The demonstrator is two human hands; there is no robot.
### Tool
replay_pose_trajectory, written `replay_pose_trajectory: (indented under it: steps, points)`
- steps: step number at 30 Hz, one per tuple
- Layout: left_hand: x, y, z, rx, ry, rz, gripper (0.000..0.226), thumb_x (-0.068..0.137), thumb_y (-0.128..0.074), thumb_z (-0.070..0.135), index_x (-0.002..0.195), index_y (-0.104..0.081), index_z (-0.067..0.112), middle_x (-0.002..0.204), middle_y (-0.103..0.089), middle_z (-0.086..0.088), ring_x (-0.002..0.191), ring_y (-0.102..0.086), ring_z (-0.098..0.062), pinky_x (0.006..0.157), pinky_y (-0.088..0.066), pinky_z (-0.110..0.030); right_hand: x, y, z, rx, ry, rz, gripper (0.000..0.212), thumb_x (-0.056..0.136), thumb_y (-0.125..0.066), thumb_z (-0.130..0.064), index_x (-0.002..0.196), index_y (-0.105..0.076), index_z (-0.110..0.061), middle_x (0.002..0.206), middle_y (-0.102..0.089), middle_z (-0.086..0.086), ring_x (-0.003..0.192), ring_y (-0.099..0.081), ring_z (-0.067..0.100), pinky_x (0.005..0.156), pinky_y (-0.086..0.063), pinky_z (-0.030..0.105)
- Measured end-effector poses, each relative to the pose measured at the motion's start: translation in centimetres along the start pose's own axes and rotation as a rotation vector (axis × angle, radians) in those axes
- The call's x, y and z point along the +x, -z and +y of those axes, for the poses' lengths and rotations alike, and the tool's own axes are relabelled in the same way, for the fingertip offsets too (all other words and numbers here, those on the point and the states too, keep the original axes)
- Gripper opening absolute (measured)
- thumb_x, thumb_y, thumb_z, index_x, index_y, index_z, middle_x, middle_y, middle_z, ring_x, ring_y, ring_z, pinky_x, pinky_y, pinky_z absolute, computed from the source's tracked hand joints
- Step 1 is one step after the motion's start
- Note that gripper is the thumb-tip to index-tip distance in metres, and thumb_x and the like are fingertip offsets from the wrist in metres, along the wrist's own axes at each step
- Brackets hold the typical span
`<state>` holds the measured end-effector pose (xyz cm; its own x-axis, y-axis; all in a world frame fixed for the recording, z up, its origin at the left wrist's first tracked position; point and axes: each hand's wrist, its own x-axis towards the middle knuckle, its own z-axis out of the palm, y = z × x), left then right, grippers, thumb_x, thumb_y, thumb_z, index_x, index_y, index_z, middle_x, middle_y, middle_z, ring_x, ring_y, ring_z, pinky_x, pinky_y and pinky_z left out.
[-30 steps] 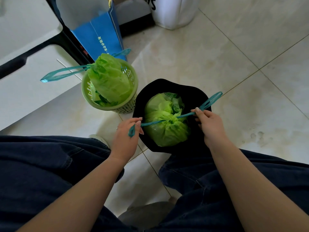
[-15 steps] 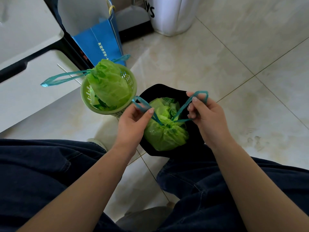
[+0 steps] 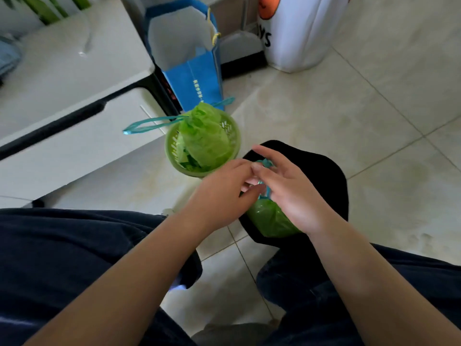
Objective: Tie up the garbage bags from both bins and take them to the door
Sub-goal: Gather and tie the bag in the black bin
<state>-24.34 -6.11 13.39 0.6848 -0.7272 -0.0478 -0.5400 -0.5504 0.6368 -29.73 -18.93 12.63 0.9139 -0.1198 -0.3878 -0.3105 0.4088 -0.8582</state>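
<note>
There are two bins on the floor [image 3: 349, 116] in front of me. The green bin [image 3: 172, 156] is a little basket with holes in its side. A green garbage bag [image 3: 204, 136] sits in it, bunched up and poking out over the rim. Its blue-green pull strings [image 3: 149, 124] stick out to the left side, and a bit more string shows at the far side. Nobody is touching that bag.

The black bin [image 3: 321, 176] stands right beside the green one, on its right, nearer to my knees. Inside it is another green bag [image 3: 268, 218]. I can only see the lower part of this bag, because my hands cover the top.

My left hand [image 3: 222, 193] and my right hand [image 3: 294, 193] are close together over the black bin, with the fingers touching each other. A blue-green string [image 3: 265, 163] from the bag shows between my fingers, so both hands are pinching it. I cannot see the knot itself. The bag lies just under my hands, inside its bin.

Behind the green bin stands a blue paper bag [image 3: 197, 78], open at the top. A big white bag [image 3: 296, 33] stands farther back on the right. A white counter [image 3: 69, 71] is on the left.
</note>
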Motion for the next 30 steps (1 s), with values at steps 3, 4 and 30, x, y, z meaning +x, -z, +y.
replay_pose_trajectory:
  steps: [3, 4, 30]
  points:
    - [0.0, 2.9, -1.9, 0.008, 0.012, 0.08, 0.027, 0.087, -0.057, 0.035, 0.111, -0.063, 0.024, 0.099, -0.064, 0.008, 0.083, -0.06, 0.0, 0.076, -0.049, -0.018, 1.3, -0.9, -0.2, 0.081, 0.018, 0.004, 0.03, 0.088, -0.054, -0.003, 0.113, -0.057, -0.019, 0.077, -0.068, 0.005, 0.078, -0.066, 0.02, 0.088, -0.054, 0.038]
    - [0.0, 3.7, -2.7, -0.04, 0.085, 0.128, 0.024, 0.087, -0.059, 0.034, 0.109, -0.065, 0.025, 0.088, -0.063, 0.013, 0.072, -0.057, 0.007, 0.068, -0.044, -0.009, 1.8, -1.0, -0.3, 0.1, 0.028, 0.009, 0.03, 0.088, -0.054, -0.001, 0.112, -0.058, -0.017, 0.07, -0.068, 0.003, 0.073, -0.067, 0.019, 0.084, -0.055, 0.035]
    - [15.9, 6.5, -14.7, -0.829, 0.795, 0.238, 0.031, 0.091, -0.054, 0.027, 0.122, -0.052, 0.023, 0.112, -0.064, -0.001, 0.043, -0.056, -0.001, 0.039, -0.033, -0.015, 7.5, 1.5, -0.9, 0.11, -0.025, 0.106, 0.067, 0.04, -0.086, -0.048, 0.1, -0.07, -0.022, 0.067, -0.063, -0.003, 0.061, -0.06, 0.01, 0.064, -0.053, 0.022]
